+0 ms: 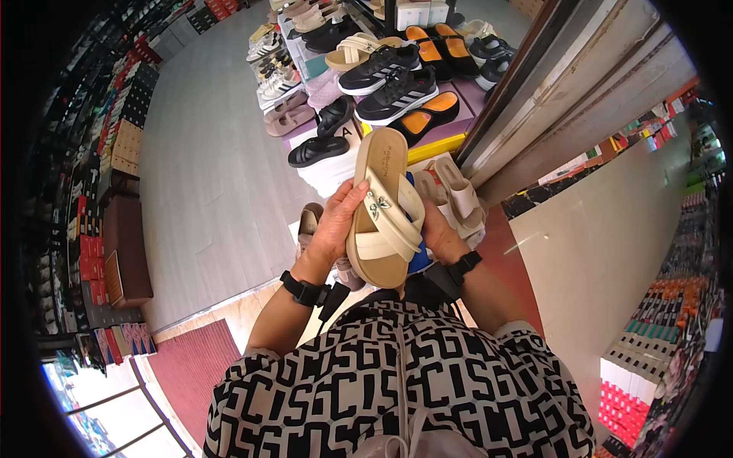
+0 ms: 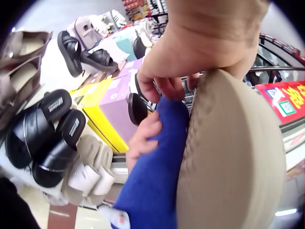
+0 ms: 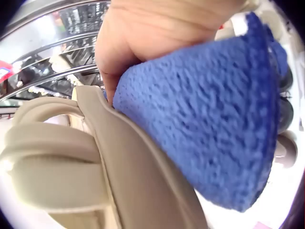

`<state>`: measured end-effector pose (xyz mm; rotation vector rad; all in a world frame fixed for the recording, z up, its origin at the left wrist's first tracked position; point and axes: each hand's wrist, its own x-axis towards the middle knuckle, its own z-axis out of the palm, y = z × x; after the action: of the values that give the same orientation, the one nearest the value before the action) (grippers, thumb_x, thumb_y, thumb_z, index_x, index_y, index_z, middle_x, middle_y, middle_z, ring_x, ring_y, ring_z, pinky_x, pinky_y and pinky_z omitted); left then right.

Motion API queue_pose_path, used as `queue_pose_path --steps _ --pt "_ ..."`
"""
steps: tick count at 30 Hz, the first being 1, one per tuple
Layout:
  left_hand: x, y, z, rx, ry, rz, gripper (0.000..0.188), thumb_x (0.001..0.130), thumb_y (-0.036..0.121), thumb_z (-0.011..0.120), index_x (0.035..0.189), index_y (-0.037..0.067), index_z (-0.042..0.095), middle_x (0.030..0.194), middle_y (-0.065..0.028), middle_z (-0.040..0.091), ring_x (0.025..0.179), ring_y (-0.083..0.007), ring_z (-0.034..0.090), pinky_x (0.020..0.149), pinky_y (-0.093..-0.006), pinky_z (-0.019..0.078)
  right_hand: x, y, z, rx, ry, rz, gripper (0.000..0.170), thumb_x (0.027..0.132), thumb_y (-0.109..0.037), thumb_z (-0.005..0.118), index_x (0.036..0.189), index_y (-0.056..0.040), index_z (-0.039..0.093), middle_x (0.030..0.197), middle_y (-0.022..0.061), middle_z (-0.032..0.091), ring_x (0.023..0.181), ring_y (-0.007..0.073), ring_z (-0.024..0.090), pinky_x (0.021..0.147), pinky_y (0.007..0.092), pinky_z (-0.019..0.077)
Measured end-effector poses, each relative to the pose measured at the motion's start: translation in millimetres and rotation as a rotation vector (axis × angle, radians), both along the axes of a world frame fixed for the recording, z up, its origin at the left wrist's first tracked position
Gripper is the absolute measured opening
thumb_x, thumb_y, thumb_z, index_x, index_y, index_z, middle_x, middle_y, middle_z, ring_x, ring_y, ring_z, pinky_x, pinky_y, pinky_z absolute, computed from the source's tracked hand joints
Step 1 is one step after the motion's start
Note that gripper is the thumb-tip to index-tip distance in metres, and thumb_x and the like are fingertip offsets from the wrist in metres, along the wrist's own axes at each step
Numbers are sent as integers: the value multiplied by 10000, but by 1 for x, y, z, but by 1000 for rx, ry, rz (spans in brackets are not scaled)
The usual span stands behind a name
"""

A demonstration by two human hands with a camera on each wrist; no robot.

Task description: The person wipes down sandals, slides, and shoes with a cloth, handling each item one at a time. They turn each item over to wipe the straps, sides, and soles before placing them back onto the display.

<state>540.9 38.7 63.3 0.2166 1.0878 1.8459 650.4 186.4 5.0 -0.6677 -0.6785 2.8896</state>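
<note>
A beige slide sandal (image 1: 382,153) with crossed straps and a jewelled ornament is held up in front of the body, toe pointing away. My left hand (image 1: 334,224) grips its left side, thumb over the edge by the strap. On the opposite side, my right hand (image 1: 440,230) holds a blue cloth (image 3: 200,114) against the sandal. Much of that hand is hidden behind the sandal in the head view. From the left wrist, the cloth (image 2: 162,148) lies along the thick sole (image 2: 228,157), with right-hand fingertips (image 2: 147,131) curled over it.
Black sneakers (image 1: 397,95), orange-lined black shoes (image 1: 427,122) and black slides (image 1: 318,151) sit on boxes ahead. White slides (image 1: 458,191) stand just right of the hands, brown shoes (image 1: 309,221) to the left. A door frame (image 1: 527,84) rises at the right.
</note>
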Motion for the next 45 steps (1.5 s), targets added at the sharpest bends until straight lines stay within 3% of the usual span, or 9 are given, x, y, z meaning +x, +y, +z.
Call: queue_pose_path --steps 3,7,12,15,19,21,25,31,45 --pt "-9 -4 -23 -288 294 157 344 926 223 595 1196 22 524 990 -55 622 866 -111 605 766 -265 512 9 4 -30 -176 -76 102 322 911 -140 533 1210 -20 537 1049 115 657 911 206 659 849 331 541" --pt "-5 -21 -27 84 -135 54 527 927 287 580 1326 -16 418 1226 -145 543 1146 -205 527 981 -356 435 18 2 -10 -120 -116 10 330 903 -188 561 1174 1 553 1041 145 658 901 229 663 838 363 546" --pt "18 -24 -27 84 -65 19 690 901 362 594 1428 34 293 1368 -146 439 1278 -223 406 1058 -374 348 16 -2 21 -33 -142 -40 350 884 -189 586 1179 -7 538 1039 118 653 884 229 657 803 346 547" --pt "17 -19 -32 -16 70 110 711 877 459 590 1417 75 331 1334 -133 472 1237 -247 453 1031 -404 386 8 -5 37 135 -93 -131 331 869 -171 606 1163 -29 551 1024 81 643 874 197 646 789 320 534" --pt "0 -24 -41 263 -538 -14 604 837 407 627 1300 54 470 1206 -147 587 1094 -286 569 987 -424 435 5 9 66 503 -1 -102 360 831 -154 661 1163 -53 567 999 45 629 849 130 610 759 280 502" --pt "-2 -29 -47 348 -669 -42 590 806 369 642 1275 39 502 1199 -166 595 1076 -304 585 968 -441 450 -3 27 93 915 -39 -137 362 828 -136 667 1164 -46 566 919 23 639 765 99 606 692 252 510" --pt "-5 -29 -50 386 -751 -134 572 780 328 644 1251 25 527 1183 -178 607 1061 -317 596 955 -452 461 -30 53 121 1078 -14 -296 367 820 -134 679 1158 -36 577 933 32 644 761 95 608 667 237 501" --pt "0 -18 -47 396 -740 -193 547 774 323 633 1221 19 551 1155 -170 622 1042 -302 606 955 -434 463 -65 40 120 2015 96 -334 382 750 -112 691 1121 -113 604 931 128 592 873 336 596 774 400 484" --pt "-21 -24 -42 351 -672 76 546 814 378 560 1227 21 542 1186 -191 596 1077 -335 569 998 -452 420 11 -50 124 2086 539 128 474 665 -47 693 1119 -152 607 960 93 544 892 304 579 746 398 490"
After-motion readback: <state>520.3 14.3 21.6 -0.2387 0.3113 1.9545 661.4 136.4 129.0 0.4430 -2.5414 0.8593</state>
